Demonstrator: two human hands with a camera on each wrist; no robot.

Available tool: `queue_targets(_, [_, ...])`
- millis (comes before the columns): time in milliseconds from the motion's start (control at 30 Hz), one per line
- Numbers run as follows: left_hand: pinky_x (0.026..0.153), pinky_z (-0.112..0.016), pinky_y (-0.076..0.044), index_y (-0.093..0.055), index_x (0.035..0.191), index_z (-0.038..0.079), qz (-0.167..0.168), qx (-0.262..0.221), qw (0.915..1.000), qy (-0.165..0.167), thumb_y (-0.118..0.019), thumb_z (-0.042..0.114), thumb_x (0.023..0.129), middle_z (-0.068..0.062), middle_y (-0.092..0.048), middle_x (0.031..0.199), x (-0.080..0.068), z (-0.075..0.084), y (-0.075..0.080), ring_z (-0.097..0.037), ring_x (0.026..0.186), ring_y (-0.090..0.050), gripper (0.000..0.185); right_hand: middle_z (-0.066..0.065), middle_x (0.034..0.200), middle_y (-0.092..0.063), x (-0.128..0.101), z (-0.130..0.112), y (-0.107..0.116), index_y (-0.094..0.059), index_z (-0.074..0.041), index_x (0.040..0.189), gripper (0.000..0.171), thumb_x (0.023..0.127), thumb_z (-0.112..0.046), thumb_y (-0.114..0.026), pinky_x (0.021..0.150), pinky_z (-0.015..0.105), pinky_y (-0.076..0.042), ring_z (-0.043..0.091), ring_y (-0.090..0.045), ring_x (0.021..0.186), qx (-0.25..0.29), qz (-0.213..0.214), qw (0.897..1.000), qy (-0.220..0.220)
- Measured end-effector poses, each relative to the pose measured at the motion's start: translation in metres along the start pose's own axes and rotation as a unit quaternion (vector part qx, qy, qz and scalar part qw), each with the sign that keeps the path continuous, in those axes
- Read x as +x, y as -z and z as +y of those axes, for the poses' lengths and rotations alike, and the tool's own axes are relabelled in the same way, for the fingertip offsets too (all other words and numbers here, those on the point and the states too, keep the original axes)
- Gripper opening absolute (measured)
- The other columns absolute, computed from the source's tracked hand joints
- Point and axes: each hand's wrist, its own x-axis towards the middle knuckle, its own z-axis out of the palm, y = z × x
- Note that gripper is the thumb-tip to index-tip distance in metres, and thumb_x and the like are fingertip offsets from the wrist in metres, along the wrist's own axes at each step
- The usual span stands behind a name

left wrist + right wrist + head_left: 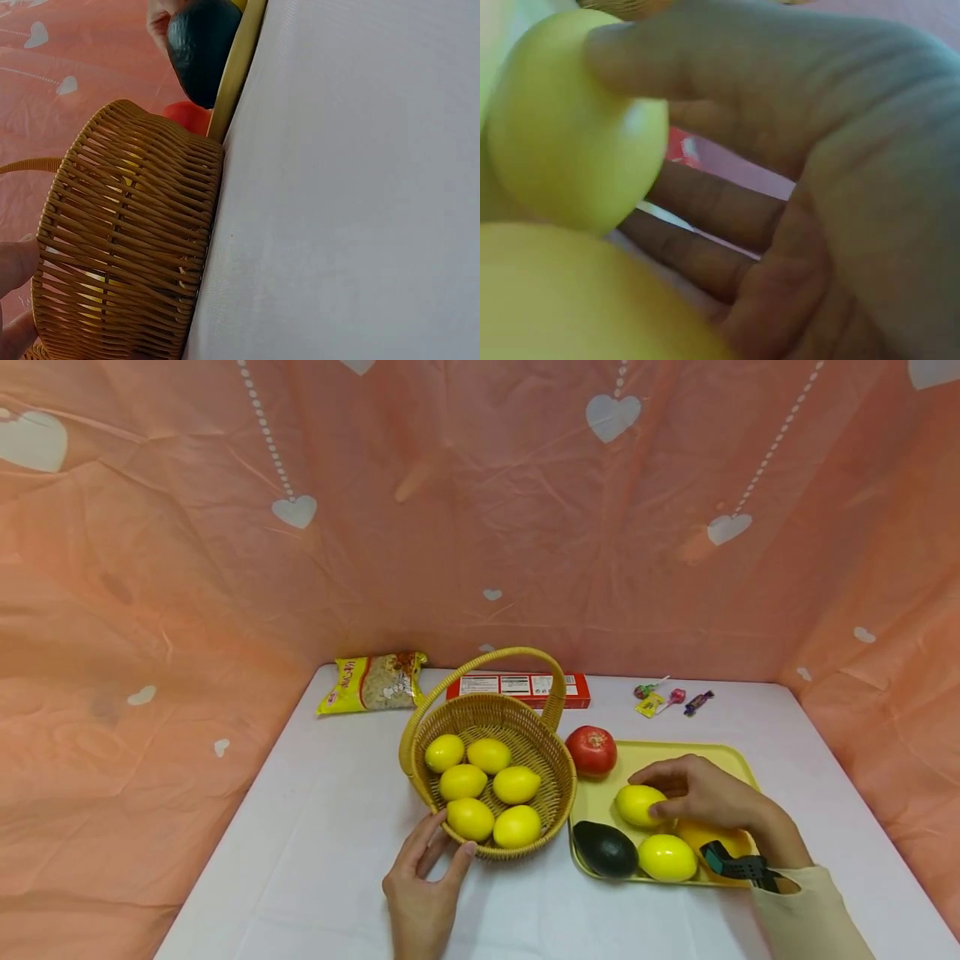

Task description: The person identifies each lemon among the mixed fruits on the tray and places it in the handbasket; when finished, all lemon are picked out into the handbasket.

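I see one white counter [315,827] in front of a pink cloth backdrop with white hearts. On it stands one woven basket [551,777] with an arched handle, holding six yellow lemons. My left hand [423,881] rests against the basket's near wall, fingers straight and relaxed, gripping nothing. Just right of the basket lies one yellow tray [720,756]. On the tray I count one red tomato [590,750], one dark avocado [604,849] and two lemons in plain view, plus one more yellow fruit half hidden under my wrist. My right hand [708,793] curls its fingers and thumb around the farther tray lemon [636,803], which sits on the tray. At the back of the counter lie one yellow snack bag [371,682], one red box [517,687] and four small wrapped sweets [671,697].
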Motion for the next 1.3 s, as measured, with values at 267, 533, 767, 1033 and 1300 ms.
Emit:
queue_targets(267, [0.092, -0.034, -0.068, -0.077, 0.136, 0.015, 0.000, 0.001, 1.0000, -0.001, -0.095, 0.009, 0.087, -0.019, -0.067, 0.148, 0.000, 0.000, -0.001, -0.038, 0.119, -0.077, 0.053, 0.014, 0.135, -0.076, -0.006, -0.026, 0.008, -0.071, -0.008, 0.141, 0.039, 0.103, -0.012, -0.077, 0.098, 0.020, -0.064, 0.005, -0.074, 0.115, 0.052, 0.044, 0.995, 0.072])
queue_targets(533, [0.093, -0.037, -0.068, -0.077, 0.137, 0.015, 0.000, 0.005, 1.0000, -0.008, -0.095, 0.010, 0.087, -0.017, -0.067, 0.148, 0.001, -0.001, -0.001, -0.037, 0.119, -0.077, 0.053, 0.004, 0.136, -0.076, 0.012, -0.054, 0.001, -0.070, -0.005, 0.143, 0.042, 0.102, 0.001, -0.073, 0.097, 0.029, -0.068, 0.019, -0.078, 0.112, 0.115, 0.027, 0.978, 0.169])
queue_targets(767, [0.092, -0.035, -0.068, -0.077, 0.137, 0.015, -0.001, 0.004, 1.0000, -0.009, -0.095, 0.010, 0.087, -0.016, -0.067, 0.148, 0.001, -0.001, -0.001, -0.037, 0.119, -0.077, 0.054, 0.012, 0.139, -0.074, 0.035, -0.068, -0.014, -0.071, -0.005, 0.142, 0.041, 0.102, -0.001, -0.076, 0.100, 0.031, -0.067, 0.021, -0.077, 0.113, 0.134, 0.008, 0.972, 0.195])
queue_targets(1033, [0.093, -0.038, -0.068, -0.076, 0.137, 0.015, 0.002, 0.013, 0.9999, -0.011, -0.095, 0.011, 0.087, -0.017, -0.067, 0.149, 0.000, -0.001, 0.000, -0.038, 0.119, -0.077, 0.054, 0.014, 0.136, -0.075, 0.053, -0.072, -0.033, -0.072, -0.006, 0.142, 0.041, 0.102, -0.006, -0.078, 0.104, 0.035, -0.066, 0.021, -0.077, 0.113, 0.146, -0.024, 0.971, 0.186])
queue_targets(1300, [0.093, -0.037, -0.068, -0.077, 0.137, 0.016, -0.001, 0.009, 0.9999, -0.007, -0.095, 0.013, 0.087, -0.017, -0.067, 0.148, 0.000, -0.001, 0.000, -0.038, 0.120, -0.077, 0.053, 0.003, 0.131, -0.077, 0.062, -0.080, -0.046, -0.076, -0.015, 0.138, 0.040, 0.099, -0.014, -0.083, 0.100, 0.026, -0.064, 0.017, -0.072, 0.108, 0.061, 0.001, 0.985, 0.160])
